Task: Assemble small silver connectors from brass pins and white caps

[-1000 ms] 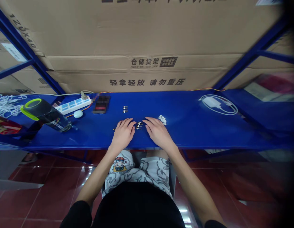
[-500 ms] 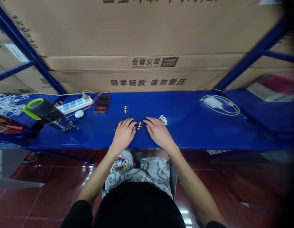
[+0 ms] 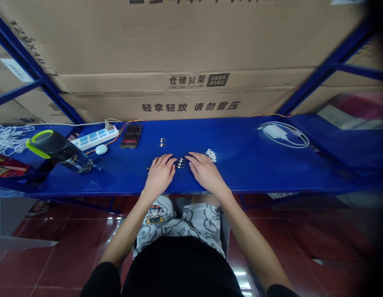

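My left hand (image 3: pixel 161 172) lies palm down on the blue shelf board, fingers stretched out and holding nothing. My right hand (image 3: pixel 204 170) rests opposite it, likewise flat with its fingers extended. In the gap between them sit several small white pieces with dark and metallic pins (image 3: pixel 180 163), too small to name. Another short row of such pinned pieces (image 3: pixel 162 142) lies farther back, beyond my left hand. A heap of small white pieces (image 3: pixel 211 155) is just past my right fingers. Something small pokes out at the left of my left hand, mostly hidden by it.
At the left are a dark bottle with a lime-green loop (image 3: pixel 59 150), a white power strip (image 3: pixel 95 138), a pale oval object (image 3: pixel 101 149) and a blurred dark phone-like object (image 3: pixel 131 136). A coiled white cable with a charger (image 3: pixel 274 132) lies right. Large cardboard (image 3: pixel 191 49) stands behind.
The view has shifted slightly, so everything appears a little farther left. Both hands and the small pieces keep their places on the board.
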Motion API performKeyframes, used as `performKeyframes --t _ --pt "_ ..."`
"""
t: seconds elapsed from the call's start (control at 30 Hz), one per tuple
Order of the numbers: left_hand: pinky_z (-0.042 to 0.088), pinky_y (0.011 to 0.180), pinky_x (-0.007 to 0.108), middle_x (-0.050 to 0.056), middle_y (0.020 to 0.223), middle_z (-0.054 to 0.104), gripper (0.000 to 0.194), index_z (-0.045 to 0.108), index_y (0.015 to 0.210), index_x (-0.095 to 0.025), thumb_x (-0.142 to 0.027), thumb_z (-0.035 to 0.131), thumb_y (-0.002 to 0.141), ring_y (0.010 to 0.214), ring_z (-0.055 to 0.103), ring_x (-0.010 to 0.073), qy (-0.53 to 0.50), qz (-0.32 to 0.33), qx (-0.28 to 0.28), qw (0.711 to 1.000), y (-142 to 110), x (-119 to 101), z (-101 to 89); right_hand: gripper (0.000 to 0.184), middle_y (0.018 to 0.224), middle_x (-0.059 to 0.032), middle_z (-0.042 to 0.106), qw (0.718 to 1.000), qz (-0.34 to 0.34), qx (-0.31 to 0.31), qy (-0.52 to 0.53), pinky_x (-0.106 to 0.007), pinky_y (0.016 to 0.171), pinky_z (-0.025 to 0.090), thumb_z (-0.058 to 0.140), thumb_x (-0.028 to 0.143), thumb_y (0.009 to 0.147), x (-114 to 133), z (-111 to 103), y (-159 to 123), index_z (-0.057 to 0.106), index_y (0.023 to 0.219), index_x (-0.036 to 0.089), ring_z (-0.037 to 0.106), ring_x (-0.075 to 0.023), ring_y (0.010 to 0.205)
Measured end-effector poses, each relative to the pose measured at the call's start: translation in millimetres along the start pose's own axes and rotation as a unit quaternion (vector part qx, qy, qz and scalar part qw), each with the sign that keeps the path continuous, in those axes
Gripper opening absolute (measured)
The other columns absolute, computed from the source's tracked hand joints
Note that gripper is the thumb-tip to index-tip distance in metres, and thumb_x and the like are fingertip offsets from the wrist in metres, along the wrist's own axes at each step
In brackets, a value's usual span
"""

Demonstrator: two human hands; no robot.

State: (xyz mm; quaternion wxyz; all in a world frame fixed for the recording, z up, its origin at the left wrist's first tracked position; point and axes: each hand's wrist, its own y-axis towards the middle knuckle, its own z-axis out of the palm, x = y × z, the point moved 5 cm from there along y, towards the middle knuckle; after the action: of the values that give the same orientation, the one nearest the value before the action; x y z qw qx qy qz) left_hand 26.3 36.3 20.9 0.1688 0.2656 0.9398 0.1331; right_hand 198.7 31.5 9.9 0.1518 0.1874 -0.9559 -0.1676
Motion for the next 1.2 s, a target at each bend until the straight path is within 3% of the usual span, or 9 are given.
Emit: performKeyframes --t 0.53,0.7,0.8,0.9,1.03,1.2 --pt "0.041 0.116 0.047 0.009 0.141 0.064 0.029 0.066 0.126 -0.019 -0.017 0.049 0.102 0.133 0.056 0.0275 -0.013 -0.004 -0.019 1.0 -0.4 -0.4 1.4 0.042 0.142 -0.0149 0.064 1.0 -0.003 -0.003 0.001 -0.05 0.114 0.044 0.037 0.023 0.104 -0.3 1.0 0.1 0.066 0.135 0.014 0.057 -0.0303 0.132" --pt "0.043 0.114 0.043 0.002 0.129 0.071 0.021 0.069 0.116 -0.025 -0.023 0.055 0.102 0.121 0.064 0.0221 -0.061 -0.032 -0.072 0.995 -3.3 2.3 -32.6 0.043 0.143 -0.0143 0.063 1.0 0.001 -0.001 0.003 -0.05 0.114 0.044 0.037 0.023 0.105 -0.3 0.6 -0.1 0.065 0.135 0.015 0.056 -0.03 0.133" --pt "0.046 0.109 0.041 0.005 0.131 0.069 0.025 0.066 0.122 -0.025 -0.032 0.049 0.105 0.125 0.062 0.0244 -0.036 -0.092 -0.104 0.99 4.4 32.5 -63.8 0.043 0.144 -0.014 0.062 1.0 -0.001 0.005 0.002 -0.05 0.115 0.043 0.036 0.023 0.105 0.2 0.4 -0.2 0.065 0.136 0.014 0.055 -0.0301 0.134" --pt "0.047 0.108 0.047 0.015 0.133 0.066 0.04 0.059 0.131 -0.018 -0.044 0.053 0.102 0.125 0.061 0.0333 0.037 -0.196 -0.071 0.977 23.0 87.7 -79.7 0.044 0.144 -0.0144 0.062 1.0 0.002 0.005 0.003 -0.051 0.115 0.043 0.035 0.023 0.105 0.3 -0.4 -0.4 0.065 0.136 0.014 0.055 -0.0305 0.134" --pt "0.043 0.109 0.055 0.033 0.137 0.058 0.085 0.045 0.141 -0.001 -0.063 0.068 0.087 0.131 0.054 0.0492 0.09 -0.309 0.025 0.947 49.3 157.4 -76.3 0.045 0.144 -0.0141 0.062 1.0 0.002 0.006 0.009 -0.054 0.114 0.043 0.034 0.023 0.104 0.6 -0.5 -0.6 0.064 0.137 0.017 0.055 -0.0305 0.135" --pt "0.044 0.106 0.057 0.04 0.14 0.053 0.106 0.032 0.149 0.003 -0.072 0.067 0.082 0.131 0.053 0.0532 0.093 -0.35 0.092 0.928 74.0 192.9 -59.1 0.045 0.146 -0.014 0.061 1.0 0.003 0.009 0.007 -0.053 0.115 0.043 0.034 0.023 0.104 0.2 0.1 -0.9 0.063 0.138 0.017 0.054 -0.0302 0.136"
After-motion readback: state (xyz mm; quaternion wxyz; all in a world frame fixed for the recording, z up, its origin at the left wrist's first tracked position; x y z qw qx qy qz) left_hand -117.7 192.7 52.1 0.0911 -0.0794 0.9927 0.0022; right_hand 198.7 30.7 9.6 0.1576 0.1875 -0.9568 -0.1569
